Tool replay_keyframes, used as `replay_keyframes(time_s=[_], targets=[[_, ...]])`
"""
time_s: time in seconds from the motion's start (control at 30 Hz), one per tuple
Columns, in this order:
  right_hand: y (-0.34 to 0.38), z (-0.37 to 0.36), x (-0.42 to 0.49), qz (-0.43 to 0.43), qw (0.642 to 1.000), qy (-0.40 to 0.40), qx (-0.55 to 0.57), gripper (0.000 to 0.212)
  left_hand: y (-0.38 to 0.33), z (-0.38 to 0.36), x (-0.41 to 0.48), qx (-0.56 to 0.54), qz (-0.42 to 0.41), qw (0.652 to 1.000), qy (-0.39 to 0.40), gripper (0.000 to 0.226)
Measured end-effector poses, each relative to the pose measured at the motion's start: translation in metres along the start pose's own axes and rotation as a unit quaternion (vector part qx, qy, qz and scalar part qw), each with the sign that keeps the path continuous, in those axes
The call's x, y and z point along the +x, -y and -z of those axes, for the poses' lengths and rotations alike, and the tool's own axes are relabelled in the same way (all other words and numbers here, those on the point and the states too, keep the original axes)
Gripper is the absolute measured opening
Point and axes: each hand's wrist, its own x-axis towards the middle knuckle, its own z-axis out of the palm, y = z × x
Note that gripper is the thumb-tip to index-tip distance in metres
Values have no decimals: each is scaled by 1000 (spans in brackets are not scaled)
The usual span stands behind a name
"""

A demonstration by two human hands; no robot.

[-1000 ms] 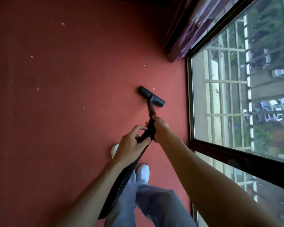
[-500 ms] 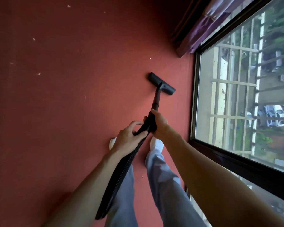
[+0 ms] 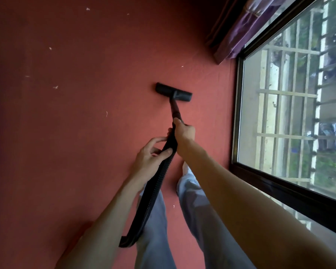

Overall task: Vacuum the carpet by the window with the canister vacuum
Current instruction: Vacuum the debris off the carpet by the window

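Red carpet (image 3: 76, 142) is spread over nearly the whole floor, flat and evenly coloured, and dotted with small pale specks of debris (image 3: 55, 87) toward its far and left parts. Along the carpet's right edge a large dark-framed window (image 3: 238, 113) is set low. Pale metal bars (image 3: 279, 95), greenery and blurred parked cars are seen through its glass. At the far right corner of the carpet a purple pleated curtain (image 3: 238, 30) is gathered down to the floor.

A black, flat, rectangular vacuum floor head (image 3: 174, 92) is laid on the carpet near the window edge, just short of the curtain. From it a black rigid wand (image 3: 175, 110) is angled back toward the person. The wand's near end is grasped by the right hand (image 3: 185, 133), with the fingers wrapped round it. Just behind, the black ribbed hose (image 3: 153, 191) is gripped by the left hand (image 3: 149, 159), thumb on top and fingers curled beneath. The hose is trailed down between light grey trouser legs (image 3: 157, 226), and a white shoe (image 3: 185, 167) is planted on the carpet beneath the right forearm.
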Motion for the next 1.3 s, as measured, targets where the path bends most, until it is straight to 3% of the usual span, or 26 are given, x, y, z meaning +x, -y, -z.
replay_keyframes(time_s=[0.17,0.27,0.43,0.57,0.7,0.87,1.0,1.17,1.3], targets=[[19,-2,32,-28,999,39,13,15,9,-19,22,-36,18,999,-23,30],[26,1,40,25,1000,13,3,11,4,-29,26,-51,10,999,-2,37],[6,8,33,156,981,-80,-80,47,12,-28,16,-185,26,982,6,27],[-13,12,29,145,980,-64,-124,29,27,-19,5,-285,117,951,12,29],[-14,13,46,100,981,-45,-159,34,28,-23,10,-238,101,966,26,23],[10,14,77,116,962,-41,-242,40,23,-36,31,-183,99,977,47,42],[36,7,81,134,960,-33,-244,35,9,-45,47,-156,57,986,20,43],[22,11,67,220,931,-71,-284,50,14,-34,36,-175,61,982,29,43],[4,19,65,174,929,-53,-322,47,24,-30,27,-194,91,975,58,41]])
